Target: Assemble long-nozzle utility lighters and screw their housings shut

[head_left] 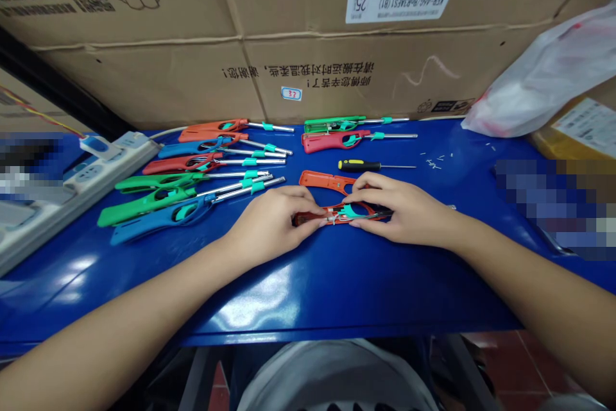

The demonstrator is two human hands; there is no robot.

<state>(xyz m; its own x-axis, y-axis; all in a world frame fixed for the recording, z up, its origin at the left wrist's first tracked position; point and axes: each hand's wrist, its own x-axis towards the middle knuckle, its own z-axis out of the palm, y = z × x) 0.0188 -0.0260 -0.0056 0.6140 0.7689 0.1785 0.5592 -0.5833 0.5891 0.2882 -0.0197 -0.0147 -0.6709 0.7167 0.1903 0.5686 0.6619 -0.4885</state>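
Observation:
Both hands work on an opened orange gas lighter point(332, 215), the long-nosed kind, lying on the blue table with its inner parts and green trigger showing. My left hand point(276, 218) pinches its handle end between thumb and fingers. On the trigger side, my right hand point(392, 209) closes its fingertips around the body near the start of the metal tube, most of which is hidden under that hand. The loose orange casing half point(327, 181) lies just behind. A black and yellow screwdriver point(359, 165) rests beyond the casing half.
Several coloured lighters point(168, 212) lie in a row at left, beside a white power strip point(91, 180). A green lighter point(334, 124) and a red lighter point(332, 140) lie at the back. Small screws point(433, 162) are scattered at right. A cardboard box point(192, 71) walls the rear.

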